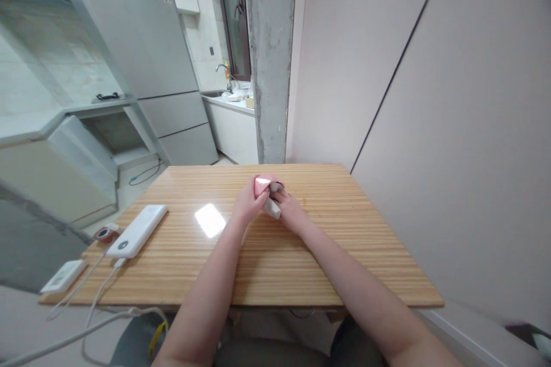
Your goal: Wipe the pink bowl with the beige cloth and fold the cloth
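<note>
Both hands meet over the far middle of the desk (344, 252), wrapped around one small pink object (261, 183). That object sits at the top of the left hand (247, 203), whose grip is clenched around its left side. A pale grey piece (272, 208) juts down from the object, between the two hands, and the right hand (289, 210) has its grip closed on it. Left of the hands, well apart, a white power bank (138, 230) lies flat with its cable (97, 292) trailing off the near edge.

Bare table (344, 252) right; power bank (136, 230) crowds left edge.
</note>
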